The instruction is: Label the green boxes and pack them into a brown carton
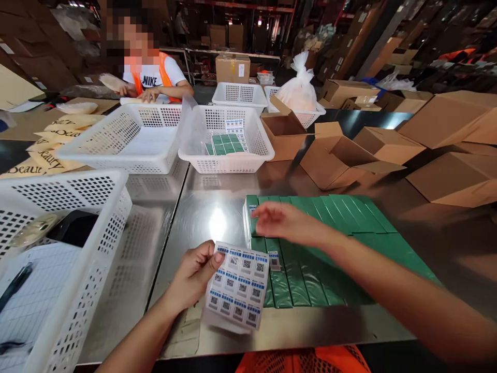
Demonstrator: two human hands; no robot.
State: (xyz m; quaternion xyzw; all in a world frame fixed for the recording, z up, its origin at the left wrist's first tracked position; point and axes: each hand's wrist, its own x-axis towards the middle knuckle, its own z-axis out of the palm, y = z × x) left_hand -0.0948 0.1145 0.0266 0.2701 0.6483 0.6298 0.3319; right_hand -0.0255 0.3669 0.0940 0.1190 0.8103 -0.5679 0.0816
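My left hand [194, 277] grips a sheet of QR-code stickers [237, 287] by its left edge, held above the metal table [186, 228]. My right hand [285, 223] reaches across rows of green boxes [330, 243] laid flat on the table. Its fingers are together over the top-left box, where a blue and white sticker [253, 209] shows; motion blurs the fingertips. One more sticker [274, 260] sits on a box in the front row.
White plastic baskets stand at the left [89, 207] and the back [227, 155], one holding green boxes and sticker sheets. Open cardboard cartons [341, 155] lie at the right. A co-worker in an orange vest [153, 77] works across the table. Yellow printed bags [54, 150] lie far left.
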